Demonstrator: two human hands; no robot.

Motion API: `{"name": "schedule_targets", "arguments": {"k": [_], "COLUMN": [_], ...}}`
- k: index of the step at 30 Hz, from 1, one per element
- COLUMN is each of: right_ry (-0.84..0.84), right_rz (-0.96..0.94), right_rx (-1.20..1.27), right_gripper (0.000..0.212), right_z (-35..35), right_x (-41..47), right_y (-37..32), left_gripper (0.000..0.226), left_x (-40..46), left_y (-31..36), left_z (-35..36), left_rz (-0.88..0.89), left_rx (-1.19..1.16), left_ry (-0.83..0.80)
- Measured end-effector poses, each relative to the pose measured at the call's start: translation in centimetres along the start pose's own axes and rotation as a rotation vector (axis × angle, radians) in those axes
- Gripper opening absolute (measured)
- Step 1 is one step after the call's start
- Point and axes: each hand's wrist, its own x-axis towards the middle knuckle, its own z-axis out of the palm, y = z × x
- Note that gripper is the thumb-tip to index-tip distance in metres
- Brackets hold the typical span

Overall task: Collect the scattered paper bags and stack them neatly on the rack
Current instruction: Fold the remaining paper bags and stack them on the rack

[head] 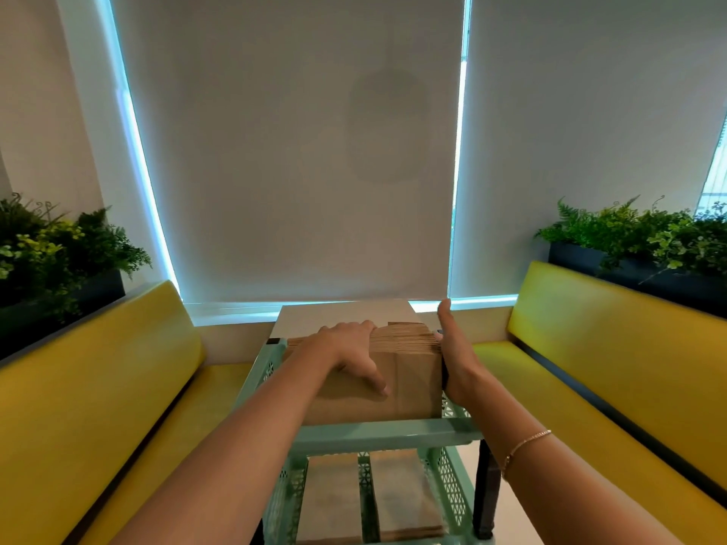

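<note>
Both hands are on a stack of paper bags [409,359] that sits on the top shelf of a rack [389,433]. Resting palm-down on the stack's top, the left hand [350,350] has its fingers spread and fairly straight, the fingertips reaching over the far upper edge and the thumb lying on the flat brown face nearest the camera. On the stack's right side, the right hand [456,356] stands edge-on, fingers straight and together and pointing away, its palm pressed flat against the bags' side; it curls round nothing. A thin chain bracelet [525,446] circles the right wrist.

No brand, label or writing can be read anywhere.

The bags are plain brown kraft paper, folded flat; their many layered edges show as fine ridges along the top of the pile, and a crease runs down the front face. The rack is pale mint green, with smooth flat rails and side panels pierced in a small lattice pattern. Through its lower frame, more brown bags [369,501] lie flat on a shelf below.

Behind the rack stands a white table [342,316] with a dark leg [486,489]. Glossy yellow padded benches [613,348] run along either side, with leafy green plants [645,238] in dark planters behind their backs. Pale fabric blinds [291,151] cover the windows.
</note>
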Motion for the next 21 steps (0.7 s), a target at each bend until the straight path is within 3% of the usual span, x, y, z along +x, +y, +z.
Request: {"name": "schedule_targets", "arguments": {"k": [2, 4, 6, 10, 14, 17, 21], "right_ry": [0.039, 0.109, 0.143, -0.186, -0.121, -0.247, -0.321], "right_rz": [-0.112, -0.273, -0.387, -0.276, -0.295, -0.263, -0.256], "right_rx": [-0.163, -0.501, -0.875, -1.429, -1.323, -1.456, -1.568], "right_gripper": [0.091, 0.107, 0.091, 0.080, 0.079, 0.083, 0.108], "right_z": [0.3, 0.4, 0.5, 1.0, 1.4, 1.6, 1.2], "right_x": [-0.7, -0.6, -0.2, 0.5, 0.4, -0.2, 0.2], "right_y": [-1.1, -2.7, -3.6, -3.3, -3.8, -4.0, -5.0], "left_gripper": [0.098, 0.098, 0.100, 0.100, 0.096, 0.092, 0.087], "left_x": [0.0, 0.0, 0.0, -0.2, -0.5, -0.5, -0.6], "left_y": [0.1, 0.1, 0.0, 0.1, 0.4, 0.4, 0.3], "left_z": [0.1, 0.1, 0.1, 0.2, 0.0, 0.0, -0.2], "left_rz": [-0.001, -0.009, -0.018, -0.028, -0.027, -0.016, 0.001], "left_rx": [-0.001, -0.002, -0.003, 0.019, 0.028, 0.027, 0.031], "left_ry": [0.002, 0.011, 0.007, 0.004, 0.005, -0.008, 0.012]}}
